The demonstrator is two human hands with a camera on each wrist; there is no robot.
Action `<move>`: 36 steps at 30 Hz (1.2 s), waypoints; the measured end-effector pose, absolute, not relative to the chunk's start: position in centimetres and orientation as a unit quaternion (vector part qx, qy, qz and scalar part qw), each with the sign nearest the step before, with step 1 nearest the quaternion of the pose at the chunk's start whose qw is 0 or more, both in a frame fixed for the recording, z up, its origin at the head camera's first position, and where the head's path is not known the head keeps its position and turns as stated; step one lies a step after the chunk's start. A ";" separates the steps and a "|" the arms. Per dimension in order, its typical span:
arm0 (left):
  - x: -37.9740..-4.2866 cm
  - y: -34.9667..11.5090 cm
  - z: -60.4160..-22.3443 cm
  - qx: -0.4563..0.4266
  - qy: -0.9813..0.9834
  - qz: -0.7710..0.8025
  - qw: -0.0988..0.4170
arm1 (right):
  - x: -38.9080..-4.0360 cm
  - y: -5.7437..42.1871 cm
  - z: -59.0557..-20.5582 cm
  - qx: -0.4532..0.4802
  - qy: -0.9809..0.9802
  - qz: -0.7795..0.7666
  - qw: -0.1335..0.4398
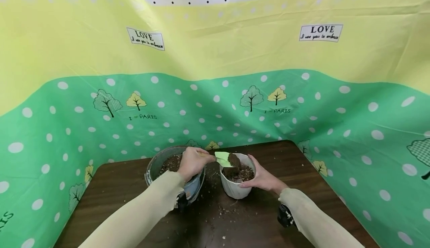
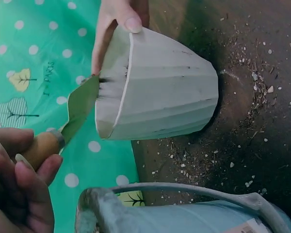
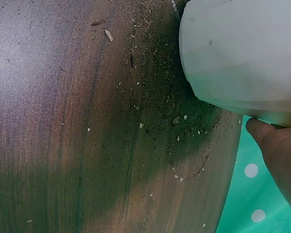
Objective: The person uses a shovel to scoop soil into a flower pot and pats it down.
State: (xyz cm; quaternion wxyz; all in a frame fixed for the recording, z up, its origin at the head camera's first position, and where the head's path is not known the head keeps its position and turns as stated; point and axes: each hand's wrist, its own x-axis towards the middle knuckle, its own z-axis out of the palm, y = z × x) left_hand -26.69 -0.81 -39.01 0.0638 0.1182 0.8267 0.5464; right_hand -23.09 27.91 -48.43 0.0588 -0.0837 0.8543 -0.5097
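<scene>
Two vessels stand on a dark wood-grain table (image 1: 268,218) before you, backed by a printed cloth (image 1: 215,59) of green and yellow. The larger is a bucket (image 1: 155,167) on your left, partly filled with dark soil. Near it on the right, a narrow gap between, stands the white pot (image 1: 235,191), upright, with soil inside below its rim. Your right hand (image 1: 263,179) holds the pot from its right side, thumb at the near rim and fingers toward the far side. Should this hold press unevenly, the light-looking pot could tip or slide; the loose grit by its base might ease the slip. Your left hand (image 1: 195,162) is closed around the wooden handle (image 2: 41,149) of a green trowel (image 1: 222,157), whose blade reaches over the pot's mouth. Whether the blade touches the rim cannot be told. A knock there would probably jolt the load. The load, a clump of dark soil (image 1: 234,160), lies toward the blade's tip; too early a turn of your wrist could drop part of it outside. Smallest are the crumbs and pale grains (image 1: 223,210) scattered around the pot's foot, where any further spill would likely collect.
</scene>
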 end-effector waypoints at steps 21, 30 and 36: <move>-26.7 -1.4 -38.3 0.178 0.910 0.369 -0.070 | -23.4 27.9 -48.5 -0.077 0.857 -0.507 0.056; -27.8 -4.3 -37.4 0.182 0.899 0.390 -0.081 | -23.1 27.7 -47.9 -0.082 0.861 -0.499 0.051; -28.4 -7.2 -36.9 0.156 0.894 0.409 -0.094 | -23.4 28.0 -48.5 -0.082 0.863 -0.496 0.051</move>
